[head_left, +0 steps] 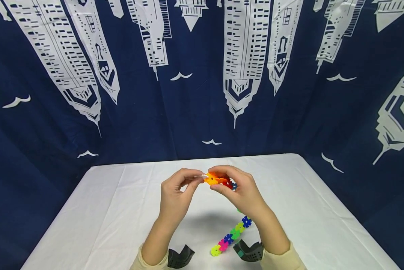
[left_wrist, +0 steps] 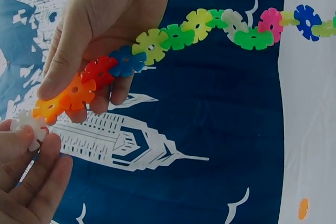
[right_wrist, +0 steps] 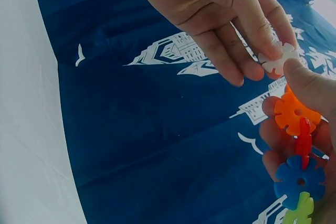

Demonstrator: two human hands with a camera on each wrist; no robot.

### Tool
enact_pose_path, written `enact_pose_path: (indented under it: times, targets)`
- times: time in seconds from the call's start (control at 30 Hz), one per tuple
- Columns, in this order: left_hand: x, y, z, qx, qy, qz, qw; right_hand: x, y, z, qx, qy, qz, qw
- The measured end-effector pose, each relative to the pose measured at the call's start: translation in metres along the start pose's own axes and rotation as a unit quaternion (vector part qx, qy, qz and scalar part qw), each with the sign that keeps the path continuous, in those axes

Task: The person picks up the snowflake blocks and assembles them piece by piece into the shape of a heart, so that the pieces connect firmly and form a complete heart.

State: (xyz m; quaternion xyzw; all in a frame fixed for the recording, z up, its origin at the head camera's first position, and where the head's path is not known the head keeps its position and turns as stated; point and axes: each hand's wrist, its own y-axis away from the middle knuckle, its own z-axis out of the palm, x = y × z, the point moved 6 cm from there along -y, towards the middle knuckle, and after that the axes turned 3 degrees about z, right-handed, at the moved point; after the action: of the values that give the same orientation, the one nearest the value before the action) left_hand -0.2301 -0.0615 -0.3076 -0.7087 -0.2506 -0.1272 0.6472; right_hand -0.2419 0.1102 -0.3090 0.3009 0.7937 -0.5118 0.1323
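My left hand pinches a white snowflake disc between thumb and finger, held up over the table. My right hand grips the end of a chain of linked snowflake discs, its thumb on the orange end. From there run orange, red, blue and yellow discs, then several more colours. In the head view the chain's far part hangs down and lies on the table between the forearms. The white disc meets the chain's orange end disc; whether their slots are joined I cannot tell.
A white cloth covers the table. Behind it hangs a dark blue curtain with white buildings and birds. A single orange disc appears on the white surface in the left wrist view. Black wrist mounts sit on both wrists.
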Motion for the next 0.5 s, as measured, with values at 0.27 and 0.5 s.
enact_pose_path:
  times: [0.27, 0.5]
  targets:
    - [-0.0024, 0.0000, -0.0010, 0.003, 0.018, -0.024, 0.9996, -0.0006, -0.0005, 0.0018, 0.000, -0.008, 0.003, 1.0000]
    - [-0.0039, 0.0003, -0.0008, 0.000, 0.031, -0.011, 0.9995, -0.0028, -0.0010, 0.0022, 0.008, -0.018, -0.003, 0.9998]
